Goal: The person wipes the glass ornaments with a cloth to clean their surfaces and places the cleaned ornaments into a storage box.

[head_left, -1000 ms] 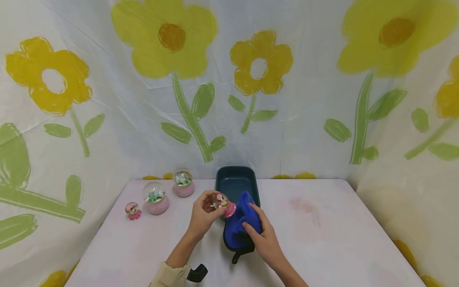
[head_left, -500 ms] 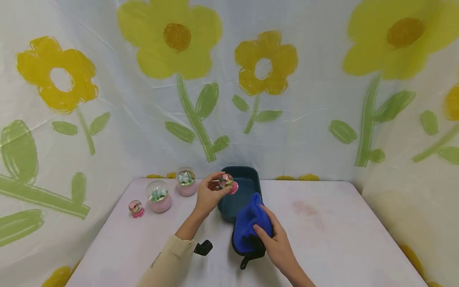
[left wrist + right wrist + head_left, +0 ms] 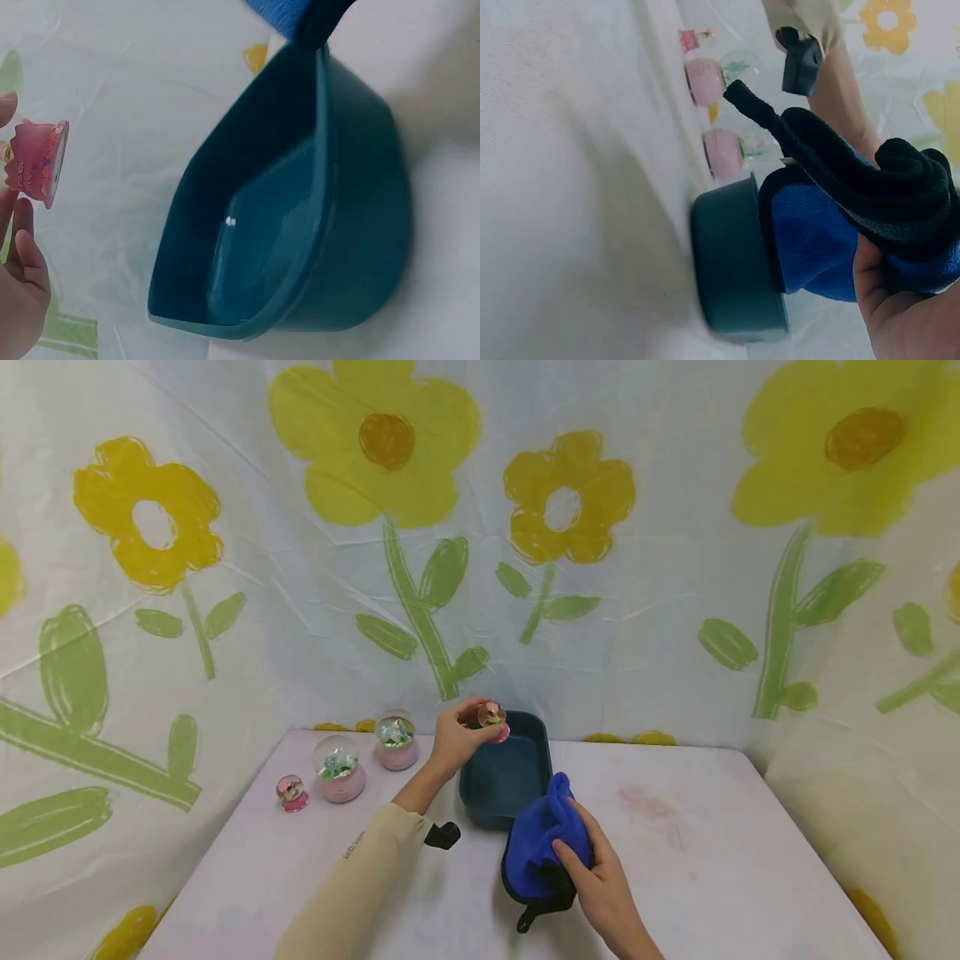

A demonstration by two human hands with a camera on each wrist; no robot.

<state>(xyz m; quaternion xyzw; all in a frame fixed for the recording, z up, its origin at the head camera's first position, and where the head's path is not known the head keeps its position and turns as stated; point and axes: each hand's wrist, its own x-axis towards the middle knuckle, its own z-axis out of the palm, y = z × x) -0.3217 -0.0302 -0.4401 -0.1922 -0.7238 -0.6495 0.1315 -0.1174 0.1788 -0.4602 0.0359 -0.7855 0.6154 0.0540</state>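
My left hand (image 3: 459, 737) pinches a small snow globe (image 3: 492, 720) with a pink base above the far end of a dark teal tub (image 3: 506, 777). In the left wrist view the globe's pink base (image 3: 37, 161) points toward the tub, and the fingers hide most of its glass. My right hand (image 3: 603, 881) grips a bunched blue cloth (image 3: 536, 847) with black edging and a hanging loop. The cloth is held over the tub's near right corner, overlapping its rim in the head view.
To the left of the tub stand a small pink-based snow globe (image 3: 292, 793) and two larger ones, a nearer globe (image 3: 340, 770) and a farther globe (image 3: 396, 740). A flower-printed curtain (image 3: 660, 610) borders the white table (image 3: 690, 852). A black device (image 3: 444, 836) sits at the left cuff.
My left hand has carried the small snow globe away from the cloth, up and forward over the tub. The right hand with the cloth has drawn slightly right and nearer.
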